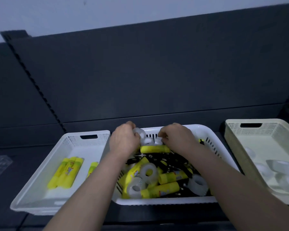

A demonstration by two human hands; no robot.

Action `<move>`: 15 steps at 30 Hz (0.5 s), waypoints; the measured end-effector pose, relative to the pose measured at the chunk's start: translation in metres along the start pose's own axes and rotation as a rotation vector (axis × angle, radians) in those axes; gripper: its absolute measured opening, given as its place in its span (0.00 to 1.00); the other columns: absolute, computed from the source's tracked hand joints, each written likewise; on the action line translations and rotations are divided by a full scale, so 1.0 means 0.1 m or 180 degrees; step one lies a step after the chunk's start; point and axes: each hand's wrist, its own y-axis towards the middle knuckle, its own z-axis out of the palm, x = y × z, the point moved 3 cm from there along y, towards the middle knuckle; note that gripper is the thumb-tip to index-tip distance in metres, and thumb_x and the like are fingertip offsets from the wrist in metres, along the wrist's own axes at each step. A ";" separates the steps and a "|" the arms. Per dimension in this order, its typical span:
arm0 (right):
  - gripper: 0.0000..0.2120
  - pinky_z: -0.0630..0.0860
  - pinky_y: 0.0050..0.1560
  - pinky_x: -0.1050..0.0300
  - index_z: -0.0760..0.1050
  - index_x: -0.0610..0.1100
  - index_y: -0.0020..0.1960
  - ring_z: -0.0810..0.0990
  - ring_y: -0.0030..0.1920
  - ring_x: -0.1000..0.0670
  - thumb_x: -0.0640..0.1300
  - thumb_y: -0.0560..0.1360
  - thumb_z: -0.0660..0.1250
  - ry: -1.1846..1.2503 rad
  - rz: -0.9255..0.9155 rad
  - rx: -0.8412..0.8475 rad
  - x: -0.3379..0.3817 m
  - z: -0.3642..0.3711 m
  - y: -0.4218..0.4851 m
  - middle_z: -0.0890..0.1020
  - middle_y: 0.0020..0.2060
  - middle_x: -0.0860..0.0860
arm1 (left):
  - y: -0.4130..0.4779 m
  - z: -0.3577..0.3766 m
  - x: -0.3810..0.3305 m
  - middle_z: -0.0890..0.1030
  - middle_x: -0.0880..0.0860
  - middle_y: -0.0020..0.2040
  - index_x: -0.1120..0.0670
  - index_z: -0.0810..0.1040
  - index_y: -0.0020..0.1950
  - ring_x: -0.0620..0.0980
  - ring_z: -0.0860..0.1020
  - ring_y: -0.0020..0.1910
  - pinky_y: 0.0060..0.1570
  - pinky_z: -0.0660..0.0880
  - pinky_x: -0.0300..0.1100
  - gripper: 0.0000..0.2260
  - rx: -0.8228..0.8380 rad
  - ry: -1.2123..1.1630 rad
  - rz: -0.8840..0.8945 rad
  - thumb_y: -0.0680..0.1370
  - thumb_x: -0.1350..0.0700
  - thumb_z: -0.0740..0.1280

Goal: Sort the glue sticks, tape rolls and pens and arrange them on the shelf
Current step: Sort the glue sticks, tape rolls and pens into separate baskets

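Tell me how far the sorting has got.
Done: several glue sticks lie in the left basket, tape rolls in the right basket. In hand: the left hand grips a tape roll; the right hand reaches beside it, grip unclear. Left: the middle basket holds mixed glue, tape and black pens; no pens sorted in view.

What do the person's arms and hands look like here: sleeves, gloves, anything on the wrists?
No gloves on the left hand or right hand. The left forearm and right forearm are uncovered to the frame edge, so no sleeve shows. No watch, bracelet or ring visible, though the picture is dim and soft.
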 end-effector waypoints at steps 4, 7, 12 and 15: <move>0.23 0.62 0.48 0.57 0.77 0.58 0.60 0.70 0.60 0.47 0.34 0.75 0.60 -0.0567 -0.0393 0.0412 0.15 0.09 0.16 0.76 0.57 0.51 | -0.07 0.00 0.14 0.81 0.53 0.58 0.52 0.76 0.63 0.55 0.77 0.58 0.52 0.75 0.46 0.15 -0.0007 0.0006 0.0019 0.76 0.56 0.62; 0.17 0.63 0.52 0.55 0.77 0.58 0.59 0.68 0.61 0.48 0.39 0.76 0.63 -0.0786 -0.0530 0.0573 0.17 0.06 0.19 0.74 0.58 0.51 | -0.08 -0.04 0.17 0.81 0.53 0.57 0.52 0.76 0.62 0.55 0.77 0.57 0.52 0.74 0.45 0.15 -0.0037 -0.0091 0.0043 0.75 0.57 0.62; 0.12 0.62 0.51 0.57 0.73 0.53 0.58 0.70 0.59 0.51 0.45 0.75 0.66 -0.0670 -0.0279 0.0164 0.02 -0.12 0.11 0.75 0.56 0.54 | -0.09 -0.15 -0.03 0.81 0.51 0.55 0.51 0.76 0.60 0.55 0.77 0.54 0.50 0.74 0.47 0.13 -0.0150 -0.0353 0.0174 0.76 0.56 0.62; 0.10 0.64 0.54 0.57 0.72 0.51 0.57 0.71 0.59 0.51 0.49 0.76 0.65 -0.0360 -0.0037 -0.0023 -0.13 -0.28 -0.07 0.75 0.55 0.54 | -0.13 -0.18 -0.27 0.81 0.50 0.54 0.52 0.75 0.60 0.53 0.78 0.54 0.50 0.74 0.46 0.13 -0.0200 -0.0555 0.0269 0.76 0.56 0.62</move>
